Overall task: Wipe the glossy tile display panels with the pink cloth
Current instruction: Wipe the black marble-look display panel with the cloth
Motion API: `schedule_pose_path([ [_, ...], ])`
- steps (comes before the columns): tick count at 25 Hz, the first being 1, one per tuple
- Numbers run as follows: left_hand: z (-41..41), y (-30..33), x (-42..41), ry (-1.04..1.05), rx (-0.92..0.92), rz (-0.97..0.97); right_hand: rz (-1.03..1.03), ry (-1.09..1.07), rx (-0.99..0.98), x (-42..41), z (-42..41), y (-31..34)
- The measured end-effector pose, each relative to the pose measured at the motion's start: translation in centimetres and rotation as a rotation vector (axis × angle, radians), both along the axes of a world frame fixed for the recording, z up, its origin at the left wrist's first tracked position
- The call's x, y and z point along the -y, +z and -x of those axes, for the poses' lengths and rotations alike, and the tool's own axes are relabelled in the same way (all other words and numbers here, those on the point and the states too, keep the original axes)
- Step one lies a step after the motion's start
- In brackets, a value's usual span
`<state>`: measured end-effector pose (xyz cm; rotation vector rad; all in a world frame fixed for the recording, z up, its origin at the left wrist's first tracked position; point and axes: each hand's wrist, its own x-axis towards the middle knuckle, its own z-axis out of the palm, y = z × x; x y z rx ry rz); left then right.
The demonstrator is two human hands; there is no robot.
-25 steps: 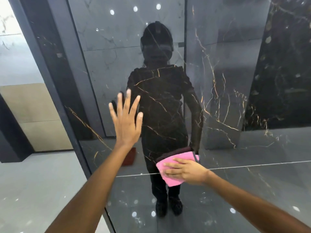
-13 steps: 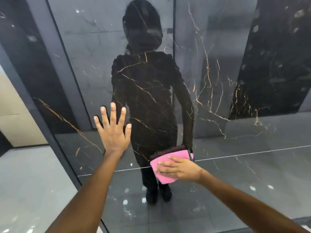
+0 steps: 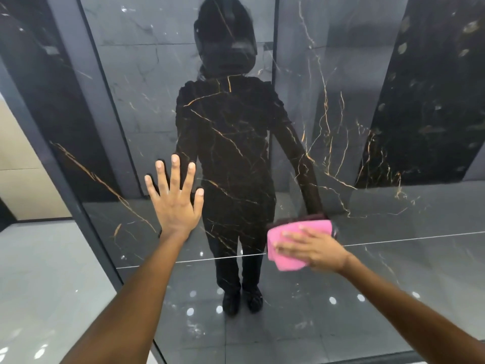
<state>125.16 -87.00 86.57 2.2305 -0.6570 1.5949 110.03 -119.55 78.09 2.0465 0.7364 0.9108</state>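
Head view: left hand (image 3: 175,206) spread flat, palm braced on the dark glossy panel (image 3: 341,127). Right hand (image 3: 315,249) presses the folded pink cloth (image 3: 286,248) flat against the panel, fingers straight, just at the horizontal tile joint (image 3: 406,239). Risk: the bare left palm likely leaves prints on the gloss; light cloth pressure could streak or slip.

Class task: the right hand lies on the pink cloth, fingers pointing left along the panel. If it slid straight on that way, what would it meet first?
Probably nothing soon: the right hand on the folded pink cloth would cross bare glossy black gold-veined tile panel. The spread left hand lies higher, seemingly off that line.
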Motion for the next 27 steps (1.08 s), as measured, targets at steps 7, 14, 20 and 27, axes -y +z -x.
schedule_pose_path([
  [7, 0.6, 0.5, 0.0, 0.017, -0.045, -0.024, -0.186, 0.046, 0.037, -5.7, -2.3, 6.1],
  [14, 5.0, 11.5, 5.3, -0.222, -0.024, 0.175, -0.883, 0.095, 0.533, 0.7, -1.6, 27.7],
  [20, 5.4, 31.2, 9.0, -0.252, 0.193, 0.193, -0.176, 0.15, 0.176, -0.7, -2.7, 30.8],
  [27, 2.0, 41.4, 10.8, -0.037, 0.141, 0.159, -1.423, -0.015, 0.717, 2.3, 0.2, 50.2],
])
